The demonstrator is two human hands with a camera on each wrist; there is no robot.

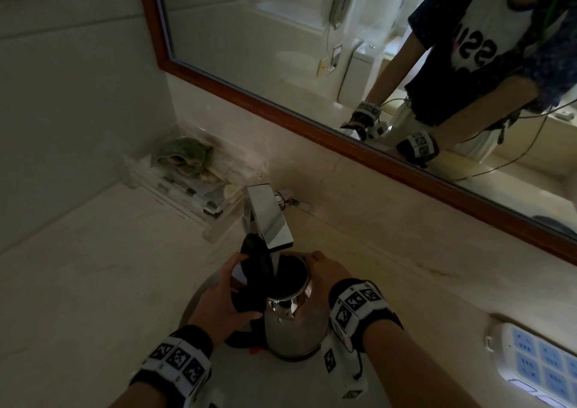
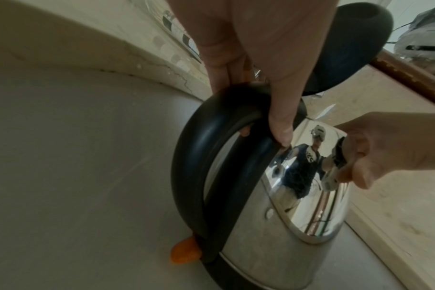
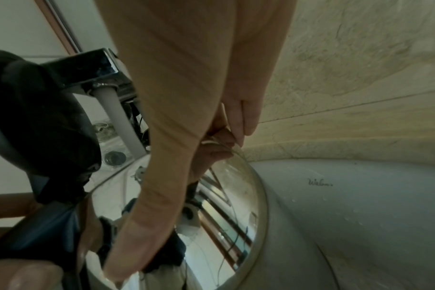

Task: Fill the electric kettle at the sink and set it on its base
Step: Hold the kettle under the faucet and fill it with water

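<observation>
Head view shows the kettle (image 1: 295, 320) standing upright in the sink (image 1: 199, 286), its mouth right under the tap (image 1: 270, 217), with the lid (image 1: 257, 267) flipped up. From the right wrist view a white stream (image 3: 123, 115) runs from the spout down into the kettle, so filling looks under way; how high the water stands inside cannot be told.

Left hand (image 1: 223, 301) has its grip wrapped round the black handle (image 2: 206, 141), fingers curled under and thumb laid over the top. Right hand (image 1: 327, 272) steadies the far side of the steel body near the rim, fingers lying fairly straight against the metal, not clamped round anything.

By my reading the first half of the task is in progress: kettle carried to the sink, lid open, water flowing. Still left are shutting off the tap, closing the lid, lifting the kettle out and setting it on its base. No base shows in any view; a power strip (image 1: 537, 357) lies on the worktop (image 1: 93, 267) to the right, so the base may lie somewhere outside the frame.
</observation>
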